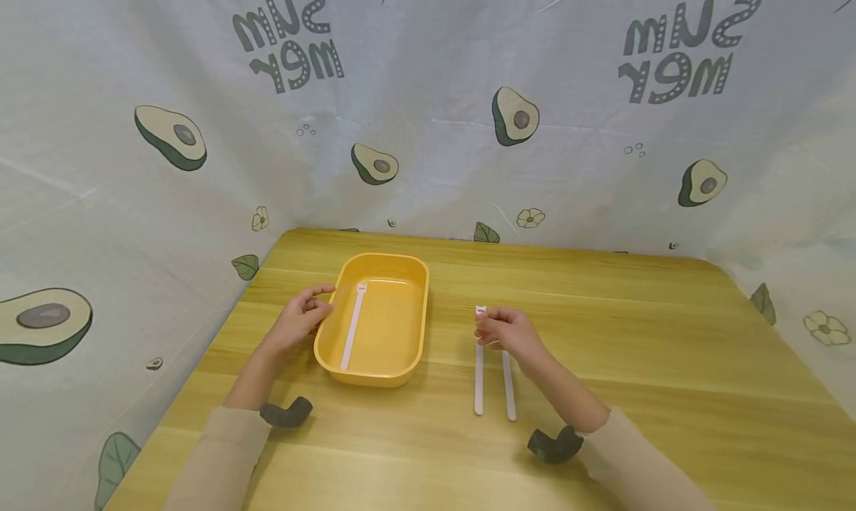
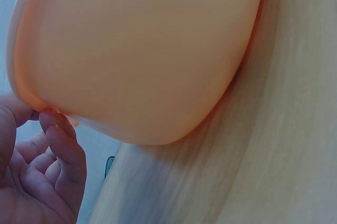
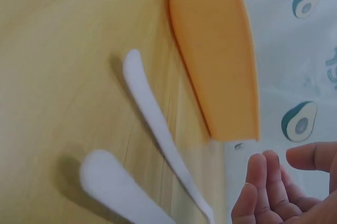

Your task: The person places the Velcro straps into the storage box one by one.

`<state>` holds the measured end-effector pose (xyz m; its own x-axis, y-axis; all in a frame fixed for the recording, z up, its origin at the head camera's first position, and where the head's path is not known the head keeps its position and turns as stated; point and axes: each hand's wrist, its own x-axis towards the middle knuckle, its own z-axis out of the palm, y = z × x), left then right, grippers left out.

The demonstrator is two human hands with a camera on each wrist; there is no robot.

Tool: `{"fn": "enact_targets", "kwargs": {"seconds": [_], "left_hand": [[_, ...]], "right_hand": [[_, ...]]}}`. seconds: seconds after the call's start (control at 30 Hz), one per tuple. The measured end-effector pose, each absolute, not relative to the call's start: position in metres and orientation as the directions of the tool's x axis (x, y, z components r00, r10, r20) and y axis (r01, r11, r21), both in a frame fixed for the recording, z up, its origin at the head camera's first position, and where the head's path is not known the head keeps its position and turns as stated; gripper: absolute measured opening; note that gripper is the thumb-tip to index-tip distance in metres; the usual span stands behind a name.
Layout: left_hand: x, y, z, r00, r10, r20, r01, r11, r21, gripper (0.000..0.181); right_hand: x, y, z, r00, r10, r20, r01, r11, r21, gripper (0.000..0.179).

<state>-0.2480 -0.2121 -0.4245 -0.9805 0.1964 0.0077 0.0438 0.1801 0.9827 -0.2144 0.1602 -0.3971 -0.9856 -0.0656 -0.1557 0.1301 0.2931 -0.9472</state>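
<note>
A yellow tray (image 1: pixel 377 381) stands left of centre on the table. Inside it lies one white cable strap (image 1: pixel 353 329) with a slotted head at the far end. My left hand (image 1: pixel 301 319) is at the tray's left side, its thumb and finger touching the rim. Two more cable straps lie to the right of the tray, a nearer-to-tray one (image 1: pixel 478 385) and a right-hand one (image 1: pixel 510 396). Over their far ends hovers my right hand (image 1: pixel 511 334), which partly hides both. In the right wrist view its fingers (image 3: pixel 258 174) are apart from the thumb with nothing between them.
The wood-patterned table (image 1: pixel 635 333) meets a light cloth backdrop (image 1: pixel 428 88) printed with avocados at its back and sides. A dark curved wrist mount (image 1: pixel 287 413) shows by the left sleeve and another wrist mount (image 1: pixel 555 446) by the right sleeve.
</note>
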Motion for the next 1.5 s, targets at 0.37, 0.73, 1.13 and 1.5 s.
{"fn": "enact_targets", "kwargs": {"seconds": [0.37,0.73,1.13,1.5], "left_hand": [[-0.247,-0.212,-0.423,-0.978,0.21,0.019,0.059,0.188,0.98,0.046],[-0.246,-0.213,-0.421,-0.978,0.209,0.018,0.056,0.178,0.982,0.047],[-0.249,-0.213,-0.425,-0.979,0.205,0.016,0.055,0.186,0.981,0.044],[-0.249,-0.214,-0.427,-0.979,0.204,0.01,0.049,0.188,0.981,0.045]], "right_hand": [[-0.214,0.176,-0.403,-0.983,0.027,-0.181,0.181,0.269,-0.946,0.02],[-0.213,0.191,-0.412,-0.989,0.066,-0.132,0.147,0.42,-0.896,0.017],[-0.209,0.194,-0.421,-0.998,0.05,-0.049,0.07,0.704,-0.707,0.022],[-0.206,0.19,-0.422,-0.998,0.048,-0.037,0.061,0.716,-0.695,0.025]]}}
